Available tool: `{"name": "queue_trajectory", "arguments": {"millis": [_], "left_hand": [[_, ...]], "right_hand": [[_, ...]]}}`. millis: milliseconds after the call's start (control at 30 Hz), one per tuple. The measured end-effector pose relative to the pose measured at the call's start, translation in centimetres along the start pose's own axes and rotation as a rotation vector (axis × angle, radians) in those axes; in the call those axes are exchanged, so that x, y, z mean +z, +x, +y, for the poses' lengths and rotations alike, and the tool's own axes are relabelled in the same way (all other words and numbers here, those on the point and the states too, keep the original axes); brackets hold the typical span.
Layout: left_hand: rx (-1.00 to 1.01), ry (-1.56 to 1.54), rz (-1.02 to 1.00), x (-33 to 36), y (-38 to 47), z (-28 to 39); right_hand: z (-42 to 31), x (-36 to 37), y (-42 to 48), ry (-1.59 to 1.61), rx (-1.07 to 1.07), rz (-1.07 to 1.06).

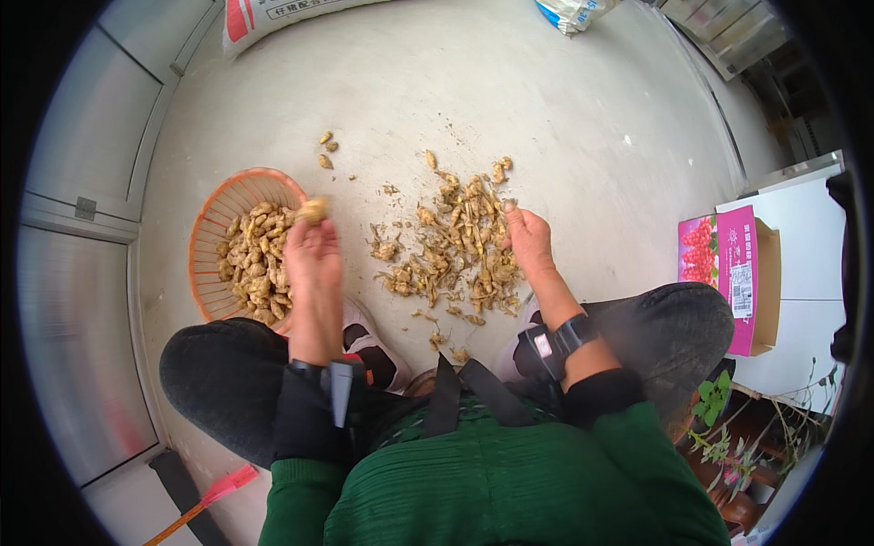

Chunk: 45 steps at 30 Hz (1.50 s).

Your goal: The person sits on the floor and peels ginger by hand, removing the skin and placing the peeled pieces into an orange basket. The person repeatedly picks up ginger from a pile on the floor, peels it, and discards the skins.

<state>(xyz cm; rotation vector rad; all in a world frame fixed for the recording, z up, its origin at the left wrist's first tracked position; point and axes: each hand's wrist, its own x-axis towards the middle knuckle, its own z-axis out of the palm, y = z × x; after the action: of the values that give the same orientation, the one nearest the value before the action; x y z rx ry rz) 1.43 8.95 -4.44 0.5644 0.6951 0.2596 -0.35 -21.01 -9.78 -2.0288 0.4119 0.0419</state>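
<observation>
My left hand (314, 263) is raised at the near right rim of an orange plastic basket (199, 232). A blurred, tan knobbly rhizome (313, 211) is at its fingertips. Many similar rhizomes (258, 263), looking like ginger or Jerusalem artichoke, lie heaped inside the basket. My right hand (530, 237) is at the right edge of a loose pile of rhizomes and root scraps (464, 232) on the floor. Its thumb and fingers are drawn together; a small greyish bit shows at the tips, too small to identify.
Three stray rhizome pieces (326, 161) lie beyond the basket. Feed-type sacks (293, 17) and a smaller bag (577, 13) are at the far side. A pink fruit carton (744, 235) stands right, near potted plants (713, 399). Glazed door panels (89, 136) line the left.
</observation>
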Motion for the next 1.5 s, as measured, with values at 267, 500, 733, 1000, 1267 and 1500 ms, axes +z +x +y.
{"name": "queue_trajectory", "arguments": {"millis": [267,500,733,1000,1267,1500], "left_hand": [[-0.087,0.125,0.12,-2.5,1.2,-0.7],[-0.141,0.217,0.026,-1.4,1.0,-2.5],[-0.189,0.266,0.038,-0.4,1.2,-3.6],[-0.297,0.363,-0.114,-0.3,1.2,-4.0],[-0.352,0.458,-0.142,0.0,1.3,-4.0],[-0.444,0.547,-0.266,0.5,0.4,-5.9]], "right_hand": [[11.8,-0.4,-1.4,-0.098,0.768,-0.242],[9.9,2.8,-0.6,0.268,0.65,-0.364],[9.1,1.8,3.3,0.202,0.596,0.025],[8.6,5.4,6.4,-0.283,0.005,-0.083],[9.6,6.7,5.7,-0.649,0.034,-0.205],[5.1,4.3,6.1,0.339,0.237,-0.345]]}}
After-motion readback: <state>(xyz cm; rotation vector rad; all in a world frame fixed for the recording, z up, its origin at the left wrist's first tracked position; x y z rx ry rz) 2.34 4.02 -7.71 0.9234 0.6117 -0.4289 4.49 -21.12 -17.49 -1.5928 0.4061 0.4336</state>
